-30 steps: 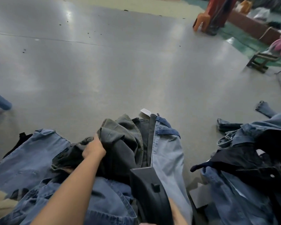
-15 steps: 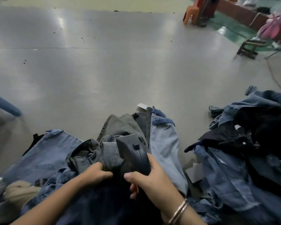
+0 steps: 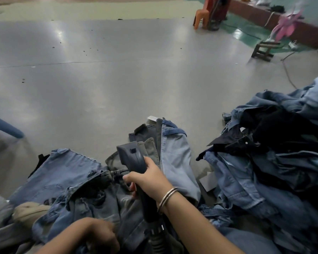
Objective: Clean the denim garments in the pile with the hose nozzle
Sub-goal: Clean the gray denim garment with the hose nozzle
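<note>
over the denim pile (image 3: 103, 191), the hose nozzle (image 3: 136, 162) is clasped by the right grip (image 3: 151, 180); denim is bunched in the left grip (image 3: 97, 233).

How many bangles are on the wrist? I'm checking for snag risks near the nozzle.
2, side by side on the right hand's wrist: bangles, just behind where it grips the hose nozzle. Left wrist isn't fully visible.

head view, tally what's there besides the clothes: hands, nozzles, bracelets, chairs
hands: 2, left and right
hose nozzle: 1
bracelets: 1 wrist's worth, exact count unclear
orange chair: 1
total: 5
</note>
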Tool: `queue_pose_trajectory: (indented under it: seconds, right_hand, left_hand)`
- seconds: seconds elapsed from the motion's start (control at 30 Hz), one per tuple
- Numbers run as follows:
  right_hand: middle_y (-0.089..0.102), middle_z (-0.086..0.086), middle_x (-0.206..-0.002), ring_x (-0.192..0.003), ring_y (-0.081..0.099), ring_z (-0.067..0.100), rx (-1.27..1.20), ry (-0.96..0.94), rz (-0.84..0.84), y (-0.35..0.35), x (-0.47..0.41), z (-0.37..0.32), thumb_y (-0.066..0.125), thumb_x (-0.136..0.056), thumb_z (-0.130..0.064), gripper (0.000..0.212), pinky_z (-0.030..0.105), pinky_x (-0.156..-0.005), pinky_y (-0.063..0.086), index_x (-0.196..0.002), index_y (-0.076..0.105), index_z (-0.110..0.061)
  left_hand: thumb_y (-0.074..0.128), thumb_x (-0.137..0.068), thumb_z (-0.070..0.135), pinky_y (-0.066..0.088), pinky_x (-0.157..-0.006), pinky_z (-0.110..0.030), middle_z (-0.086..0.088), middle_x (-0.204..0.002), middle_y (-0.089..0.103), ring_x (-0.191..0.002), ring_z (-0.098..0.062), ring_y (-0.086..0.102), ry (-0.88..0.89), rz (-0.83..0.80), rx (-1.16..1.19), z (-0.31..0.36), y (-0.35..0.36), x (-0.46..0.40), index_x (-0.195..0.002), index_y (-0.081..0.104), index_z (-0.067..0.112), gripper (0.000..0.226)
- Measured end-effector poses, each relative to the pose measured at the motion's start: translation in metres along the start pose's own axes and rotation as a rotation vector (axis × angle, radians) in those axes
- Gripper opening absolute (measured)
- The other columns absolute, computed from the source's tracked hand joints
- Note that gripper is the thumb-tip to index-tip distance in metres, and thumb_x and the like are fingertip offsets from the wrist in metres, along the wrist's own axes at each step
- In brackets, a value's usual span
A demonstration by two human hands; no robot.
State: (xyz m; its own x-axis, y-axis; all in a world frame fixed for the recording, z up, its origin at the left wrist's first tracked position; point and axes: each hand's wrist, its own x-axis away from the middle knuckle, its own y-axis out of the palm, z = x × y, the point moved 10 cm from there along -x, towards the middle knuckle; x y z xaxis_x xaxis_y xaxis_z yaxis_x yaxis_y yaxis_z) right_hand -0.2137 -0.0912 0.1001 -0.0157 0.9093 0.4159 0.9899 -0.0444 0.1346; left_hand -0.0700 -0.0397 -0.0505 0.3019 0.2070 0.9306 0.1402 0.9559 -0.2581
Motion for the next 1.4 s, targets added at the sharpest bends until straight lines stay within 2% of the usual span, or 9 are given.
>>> queue_pose_trajectory:
  seconds: [0.17,0.37,0.47,0.63,0.83,1.07,1.2,1.3,1.4]
  right_hand:
    - [0.052,0.002,-0.060,-0.035,0.047,0.008,-0.024,0.044,-0.008,0.004,-0.001,0.006,0.068,-0.081,0.000,0.053,0.022,-0.039,0.043,-0.127,0.043,-0.008]
    - [0.056,-0.002,-0.069,-0.050,0.054,0.009,0.036,0.025,-0.013,0.013,-0.008,0.012,0.070,-0.078,-0.006,0.058,0.027,-0.052,0.048,-0.130,0.045,-0.011]
    - [0.060,-0.005,-0.075,-0.055,0.056,0.011,0.079,0.014,-0.016,0.017,-0.011,0.011,0.073,-0.076,-0.009,0.060,0.029,-0.057,0.050,-0.130,0.047,-0.014]
    - [0.058,-0.001,-0.076,-0.046,0.052,0.011,0.054,0.021,-0.057,0.026,-0.012,0.013,0.068,-0.078,-0.004,0.063,0.028,-0.045,0.048,-0.134,0.041,-0.017]
    - [0.060,-0.001,-0.081,-0.051,0.055,0.010,0.090,0.013,-0.032,0.019,-0.012,0.015,0.069,-0.076,-0.007,0.064,0.032,-0.053,0.050,-0.134,0.043,-0.016]
    - [0.059,-0.002,-0.088,-0.068,0.058,0.014,0.112,0.003,-0.033,0.016,-0.005,0.017,0.068,-0.073,-0.013,0.065,0.034,-0.066,0.051,-0.133,0.045,-0.020]
    - [0.060,-0.002,-0.089,-0.062,0.059,0.013,0.110,0.006,-0.050,0.024,-0.001,0.016,0.068,-0.073,-0.014,0.067,0.034,-0.062,0.053,-0.135,0.043,-0.019]
    - [0.062,-0.004,-0.090,-0.061,0.058,0.010,0.097,-0.005,-0.063,0.031,-0.002,0.010,0.068,-0.072,-0.017,0.069,0.031,-0.064,0.053,-0.136,0.043,-0.022]
    - [0.066,0.007,-0.116,-0.092,0.065,0.024,0.135,-0.026,-0.034,0.031,-0.002,0.005,0.071,-0.068,-0.024,0.077,0.044,-0.088,0.055,-0.139,0.041,-0.022]
  left_hand:
    - [0.046,-0.093,0.029,0.041,-0.102,-0.026,-0.006,-0.134,0.057,-0.123,-0.020,0.053,-0.185,0.202,-0.190,-0.037,0.001,-0.003,-0.129,0.056,0.013,0.041]
    - [0.055,-0.080,0.059,0.043,-0.098,-0.033,-0.003,-0.132,0.042,-0.120,-0.020,0.048,-0.073,0.846,-0.052,-0.028,-0.091,0.011,-0.135,0.044,0.030,0.063]
    - [0.055,-0.070,0.066,0.032,-0.108,-0.052,-0.010,-0.152,0.013,-0.138,-0.035,0.022,-0.160,0.736,0.078,-0.019,-0.070,-0.025,-0.146,0.025,0.029,0.090]
    - [0.045,-0.084,0.066,0.020,-0.106,-0.068,-0.002,-0.156,-0.027,-0.145,-0.028,-0.018,-0.411,0.619,0.030,-0.026,-0.020,-0.063,-0.148,-0.020,0.030,0.098]
    - [0.041,-0.096,0.031,0.051,-0.089,-0.035,-0.002,-0.128,0.046,-0.115,-0.023,0.054,-0.240,0.828,-0.197,-0.023,-0.049,-0.027,-0.142,0.029,0.032,0.047]
    - [0.038,-0.097,0.040,0.045,-0.091,-0.027,0.008,-0.131,0.053,-0.119,-0.013,0.055,-0.442,0.843,-0.456,-0.149,-0.100,0.071,-0.134,0.040,0.049,0.038]
    - [0.043,-0.093,0.038,0.046,-0.093,-0.036,0.002,-0.124,0.050,-0.118,-0.019,0.048,-0.585,0.903,-0.397,-0.175,-0.102,0.085,-0.122,0.053,0.029,0.032]
    - [0.071,-0.070,0.011,0.050,-0.078,-0.049,-0.019,-0.114,0.058,-0.100,-0.040,0.055,-0.424,1.166,-0.297,-0.125,-0.117,0.087,-0.099,0.067,0.002,0.030]
    - [0.071,-0.059,0.001,0.055,-0.064,-0.054,-0.029,-0.099,0.063,-0.083,-0.047,0.062,0.009,1.302,-0.355,-0.029,-0.110,0.074,-0.090,0.069,-0.004,0.032]
